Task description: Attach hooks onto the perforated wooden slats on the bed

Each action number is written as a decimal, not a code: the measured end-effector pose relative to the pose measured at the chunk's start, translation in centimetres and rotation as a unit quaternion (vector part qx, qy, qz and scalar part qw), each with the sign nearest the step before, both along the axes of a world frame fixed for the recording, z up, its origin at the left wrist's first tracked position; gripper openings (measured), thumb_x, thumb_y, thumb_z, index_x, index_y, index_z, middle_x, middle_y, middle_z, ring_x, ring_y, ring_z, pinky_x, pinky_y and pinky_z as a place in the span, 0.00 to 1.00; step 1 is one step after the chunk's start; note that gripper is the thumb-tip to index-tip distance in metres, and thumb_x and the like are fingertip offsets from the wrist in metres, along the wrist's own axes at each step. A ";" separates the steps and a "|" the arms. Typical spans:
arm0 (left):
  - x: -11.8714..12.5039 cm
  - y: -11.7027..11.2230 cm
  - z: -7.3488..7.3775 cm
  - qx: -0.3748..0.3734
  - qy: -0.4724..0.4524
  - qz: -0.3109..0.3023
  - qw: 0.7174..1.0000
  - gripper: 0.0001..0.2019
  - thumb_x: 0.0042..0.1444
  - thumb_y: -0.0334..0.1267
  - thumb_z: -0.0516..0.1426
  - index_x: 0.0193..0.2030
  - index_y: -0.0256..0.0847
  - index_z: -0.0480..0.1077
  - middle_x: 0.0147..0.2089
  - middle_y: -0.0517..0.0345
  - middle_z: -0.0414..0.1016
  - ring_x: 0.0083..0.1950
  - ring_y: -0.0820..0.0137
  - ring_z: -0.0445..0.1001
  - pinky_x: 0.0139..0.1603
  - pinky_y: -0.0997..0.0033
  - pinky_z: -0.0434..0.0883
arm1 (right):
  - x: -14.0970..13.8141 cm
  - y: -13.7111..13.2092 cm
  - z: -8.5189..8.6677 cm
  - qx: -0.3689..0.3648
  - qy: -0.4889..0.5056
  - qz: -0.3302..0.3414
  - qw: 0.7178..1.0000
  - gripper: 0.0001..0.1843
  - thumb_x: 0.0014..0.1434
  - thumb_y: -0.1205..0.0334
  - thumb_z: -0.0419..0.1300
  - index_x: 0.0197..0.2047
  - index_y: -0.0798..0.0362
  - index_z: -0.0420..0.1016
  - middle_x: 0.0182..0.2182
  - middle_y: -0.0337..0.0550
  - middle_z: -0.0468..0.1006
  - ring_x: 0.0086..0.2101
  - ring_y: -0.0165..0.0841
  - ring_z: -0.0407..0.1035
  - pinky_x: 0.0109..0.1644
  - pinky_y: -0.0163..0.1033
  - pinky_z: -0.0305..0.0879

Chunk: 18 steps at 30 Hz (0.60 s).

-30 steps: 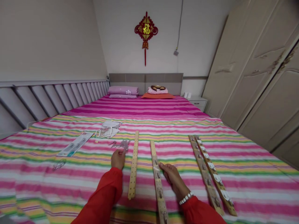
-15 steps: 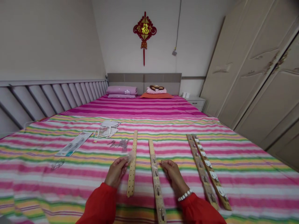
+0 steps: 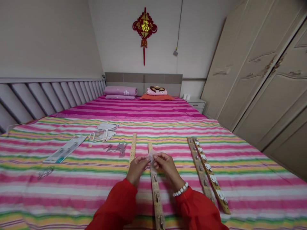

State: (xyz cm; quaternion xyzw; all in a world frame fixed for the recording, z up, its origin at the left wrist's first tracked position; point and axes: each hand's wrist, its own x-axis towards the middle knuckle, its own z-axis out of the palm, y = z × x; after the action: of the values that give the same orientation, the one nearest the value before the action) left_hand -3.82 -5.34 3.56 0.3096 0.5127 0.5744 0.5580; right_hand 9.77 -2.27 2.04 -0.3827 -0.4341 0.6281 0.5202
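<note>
My left hand [image 3: 137, 169] and my right hand [image 3: 169, 166] meet over the middle wooden strip [image 3: 153, 187]. Both pinch a small clear adhesive hook [image 3: 151, 156], partly hidden by the fingertips. Metal hooks on clear pads sit along the nearer part of this strip. A bare strip with holes [image 3: 133, 145] lies just to the left, its near end hidden behind my left hand. Farther left are loose clear hooks [image 3: 121, 148] on the bedspread.
Two more strips lie at the right, one with metal hooks [image 3: 198, 163], one with white hooks [image 3: 212, 177]. On the left are a clear package [image 3: 66, 149], white packaging [image 3: 103, 134] and a small wire heap [image 3: 46, 172]. Bed rails [image 3: 52, 97] run along the left.
My left hand has moved right with the clear hook, from beside the bare strip to above the middle strip. My right hand has come in to meet it. The view has shifted slightly.
</note>
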 end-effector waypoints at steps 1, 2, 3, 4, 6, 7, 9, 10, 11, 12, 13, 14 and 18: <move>0.2 0.5 0.0 0.011 0.017 -0.009 1.000 0.19 0.29 0.44 0.70 0.27 0.35 0.73 0.22 0.61 0.74 0.25 0.77 0.70 0.25 0.81 0.62 | 0.0 0.5 0.0 0.003 0.003 -0.005 1.000 0.18 0.39 0.50 0.70 0.26 0.56 0.76 0.15 0.37 0.73 0.16 0.25 0.62 0.20 0.30 0.57; 0.2 1.0 0.0 0.022 0.035 -0.019 0.999 0.18 0.30 0.44 0.69 0.26 0.35 0.73 0.21 0.61 0.74 0.25 0.77 0.70 0.25 0.80 0.61 | 0.0 1.0 0.0 0.006 0.004 -0.010 1.000 0.18 0.39 0.51 0.70 0.26 0.57 0.76 0.15 0.37 0.73 0.16 0.25 0.63 0.21 0.30 0.57; 0.2 1.5 0.0 0.032 0.053 -0.027 0.998 0.17 0.31 0.44 0.69 0.25 0.35 0.73 0.21 0.61 0.73 0.24 0.77 0.68 0.25 0.79 0.61 | 0.1 1.5 0.0 0.010 0.004 -0.013 1.000 0.17 0.39 0.52 0.70 0.26 0.57 0.76 0.15 0.37 0.73 0.17 0.25 0.64 0.21 0.30 0.58; 0.1 2.1 -0.1 0.041 0.070 -0.032 0.996 0.17 0.32 0.44 0.68 0.25 0.34 0.73 0.20 0.62 0.72 0.23 0.77 0.67 0.25 0.79 0.60 | 0.1 2.1 0.0 0.012 0.002 -0.014 1.000 0.16 0.39 0.52 0.70 0.26 0.57 0.76 0.15 0.37 0.73 0.17 0.25 0.64 0.22 0.31 0.59; -0.1 3.4 -0.5 0.056 0.095 -0.029 0.993 0.15 0.33 0.43 0.67 0.25 0.34 0.73 0.19 0.63 0.71 0.22 0.78 0.65 0.25 0.78 0.60 | 0.2 3.2 -0.2 0.006 -0.007 -0.011 1.000 0.15 0.38 0.54 0.70 0.25 0.57 0.76 0.15 0.36 0.73 0.17 0.25 0.64 0.22 0.31 0.59; -0.3 4.0 -0.7 0.060 0.102 -0.023 0.993 0.14 0.34 0.42 0.67 0.25 0.34 0.73 0.19 0.64 0.71 0.22 0.78 0.65 0.25 0.78 0.60 | 0.2 3.7 -0.3 0.000 -0.013 -0.009 1.000 0.15 0.38 0.54 0.69 0.25 0.57 0.76 0.14 0.36 0.72 0.17 0.25 0.63 0.22 0.31 0.60; -0.4 5.2 -1.4 0.054 0.107 -0.011 0.993 0.12 0.34 0.39 0.66 0.25 0.35 0.73 0.19 0.64 0.71 0.21 0.78 0.65 0.25 0.77 0.61 | 0.0 4.6 -0.8 -0.011 -0.026 -0.008 1.000 0.13 0.38 0.56 0.69 0.24 0.57 0.76 0.14 0.35 0.72 0.16 0.25 0.62 0.21 0.31 0.59; -0.4 5.7 -1.7 0.046 0.110 -0.008 0.993 0.11 0.33 0.38 0.66 0.24 0.35 0.72 0.18 0.65 0.70 0.21 0.77 0.65 0.24 0.77 0.61 | -0.1 5.0 -1.1 -0.017 -0.030 -0.012 0.999 0.13 0.37 0.56 0.68 0.24 0.57 0.76 0.14 0.35 0.72 0.16 0.25 0.62 0.21 0.31 0.59; -0.4 6.2 -2.1 0.036 0.115 -0.007 0.993 0.10 0.33 0.37 0.65 0.23 0.35 0.71 0.17 0.65 0.69 0.20 0.77 0.65 0.24 0.77 0.61 | -0.3 5.4 -1.4 -0.022 -0.033 -0.018 0.999 0.12 0.37 0.57 0.68 0.23 0.57 0.75 0.13 0.35 0.71 0.16 0.25 0.62 0.20 0.31 0.58; -0.4 6.6 -2.5 0.027 0.122 -0.006 0.992 0.09 0.33 0.36 0.65 0.23 0.36 0.71 0.16 0.66 0.68 0.19 0.77 0.65 0.24 0.77 0.61 | -0.4 5.8 -1.7 -0.028 -0.036 -0.026 0.999 0.11 0.36 0.59 0.68 0.23 0.57 0.75 0.13 0.34 0.71 0.15 0.24 0.61 0.19 0.30 0.57; -0.4 6.9 -2.9 0.018 0.130 -0.005 0.991 0.08 0.34 0.35 0.65 0.22 0.36 0.70 0.16 0.66 0.68 0.19 0.77 0.65 0.23 0.77 0.61 | -0.6 6.1 -2.0 -0.034 -0.037 -0.032 0.998 0.11 0.35 0.60 0.67 0.22 0.56 0.74 0.13 0.34 0.71 0.15 0.25 0.61 0.19 0.30 0.56; -0.4 7.2 -3.3 0.013 0.138 -0.004 0.990 0.08 0.34 0.34 0.64 0.22 0.36 0.70 0.16 0.66 0.68 0.19 0.77 0.65 0.23 0.77 0.61 | -0.7 6.4 -2.3 -0.038 -0.038 -0.038 0.998 0.10 0.35 0.60 0.67 0.22 0.56 0.73 0.12 0.33 0.70 0.15 0.25 0.61 0.18 0.30 0.56; -0.4 8.0 -4.9 0.007 0.154 0.005 0.988 0.07 0.34 0.32 0.63 0.22 0.37 0.69 0.16 0.65 0.69 0.20 0.75 0.67 0.24 0.76 0.63 | -0.9 7.2 -3.5 -0.048 -0.041 -0.053 0.997 0.09 0.34 0.62 0.66 0.20 0.55 0.70 0.10 0.32 0.68 0.14 0.25 0.60 0.17 0.30 0.56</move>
State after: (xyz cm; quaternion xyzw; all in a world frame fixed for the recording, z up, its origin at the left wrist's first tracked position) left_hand -4.22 2.63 -1.34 0.3958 0.5901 0.5263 0.4670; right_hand 8.85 4.97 -1.48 -0.4552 -0.4039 0.6034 0.5153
